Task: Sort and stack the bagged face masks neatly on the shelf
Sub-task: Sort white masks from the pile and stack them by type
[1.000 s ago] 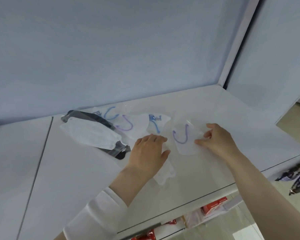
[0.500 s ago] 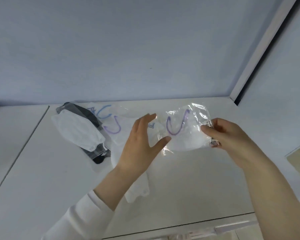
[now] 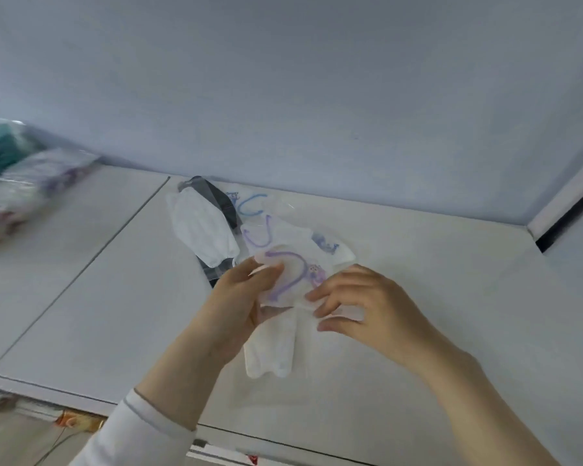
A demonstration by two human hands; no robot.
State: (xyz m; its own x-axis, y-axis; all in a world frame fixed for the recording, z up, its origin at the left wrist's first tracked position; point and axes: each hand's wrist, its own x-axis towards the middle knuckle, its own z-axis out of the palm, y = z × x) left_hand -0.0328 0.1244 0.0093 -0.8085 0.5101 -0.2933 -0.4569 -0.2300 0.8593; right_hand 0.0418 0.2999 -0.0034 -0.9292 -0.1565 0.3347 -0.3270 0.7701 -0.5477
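Holding the bagged mask [image 3: 288, 277] between both hands just above the shelf [image 3: 418, 297]: left grip [image 3: 236, 297] pinches its left edge, right grip [image 3: 360, 304] its right edge. Other masks [image 3: 202, 230] lie just behind.

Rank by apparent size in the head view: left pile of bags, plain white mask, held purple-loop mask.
1. left pile of bags: largest, though blurred and cropped.
2. plain white mask.
3. held purple-loop mask: partly covered, so close to second.
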